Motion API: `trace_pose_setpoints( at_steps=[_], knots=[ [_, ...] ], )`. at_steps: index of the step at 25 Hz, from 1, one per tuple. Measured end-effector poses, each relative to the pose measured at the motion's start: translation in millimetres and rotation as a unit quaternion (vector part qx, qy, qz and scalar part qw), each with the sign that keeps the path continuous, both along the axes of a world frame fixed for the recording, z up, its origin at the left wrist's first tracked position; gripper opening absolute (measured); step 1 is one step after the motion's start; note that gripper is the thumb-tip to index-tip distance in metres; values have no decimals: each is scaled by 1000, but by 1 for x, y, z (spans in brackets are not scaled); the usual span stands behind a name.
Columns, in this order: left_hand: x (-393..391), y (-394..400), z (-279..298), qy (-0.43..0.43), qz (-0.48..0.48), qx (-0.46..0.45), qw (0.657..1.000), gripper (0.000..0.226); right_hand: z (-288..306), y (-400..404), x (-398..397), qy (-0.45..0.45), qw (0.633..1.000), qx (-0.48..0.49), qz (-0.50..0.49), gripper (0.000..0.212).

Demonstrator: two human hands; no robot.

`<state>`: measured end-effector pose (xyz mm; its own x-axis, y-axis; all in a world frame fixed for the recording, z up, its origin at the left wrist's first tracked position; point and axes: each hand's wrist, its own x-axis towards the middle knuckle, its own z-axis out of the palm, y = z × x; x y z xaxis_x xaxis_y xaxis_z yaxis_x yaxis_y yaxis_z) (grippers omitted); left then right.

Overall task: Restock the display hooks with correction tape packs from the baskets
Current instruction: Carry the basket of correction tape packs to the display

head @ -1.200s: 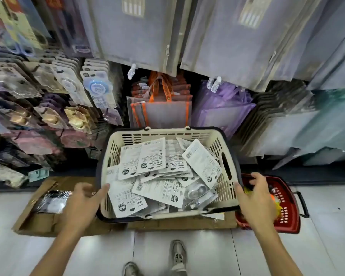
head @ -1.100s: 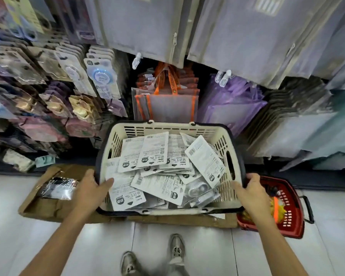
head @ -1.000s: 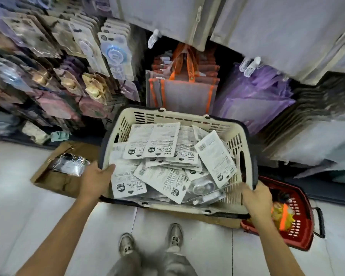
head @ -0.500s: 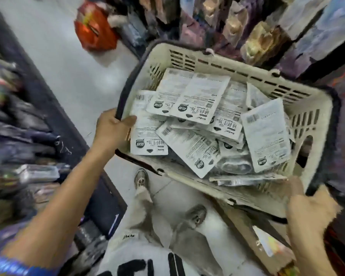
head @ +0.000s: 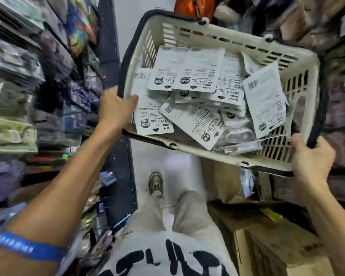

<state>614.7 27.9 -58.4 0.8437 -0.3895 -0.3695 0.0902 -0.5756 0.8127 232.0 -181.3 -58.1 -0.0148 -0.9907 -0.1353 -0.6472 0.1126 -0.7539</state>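
Basket held up in both hands

The left hand and right hand curl their fingers over the basket rim at either end; between and beyond the fingers, packs lie heaped inside.

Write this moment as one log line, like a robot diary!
left hand: grips basket rim | right hand: grips rim | packs: inside | basket: lifted
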Motion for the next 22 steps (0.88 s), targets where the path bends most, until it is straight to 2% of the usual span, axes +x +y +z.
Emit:
trace_pose_setpoints(
  at_steps=[5,8,12,17,22],
  knots=[
    [122,-77,-15,-7,65,-15,998,14,-16,-117,156,4,997,-15,71,11],
    [206,-152,-29,-17,84,-1,996,13,-37,-206,251,-13,996,-19,88,11],
    [308,-255,-32,-28,118,1,993,7,-38,-329,375,14,994,-10,112,21],
    [442,-374,-26,-17,150,15,988,7,-20,-469,533,33,987,-32,156,19],
    [606,-506,-48,-21,164,-5,986,9,-53,-603,701,15,988,-15,152,16]
  ],
)
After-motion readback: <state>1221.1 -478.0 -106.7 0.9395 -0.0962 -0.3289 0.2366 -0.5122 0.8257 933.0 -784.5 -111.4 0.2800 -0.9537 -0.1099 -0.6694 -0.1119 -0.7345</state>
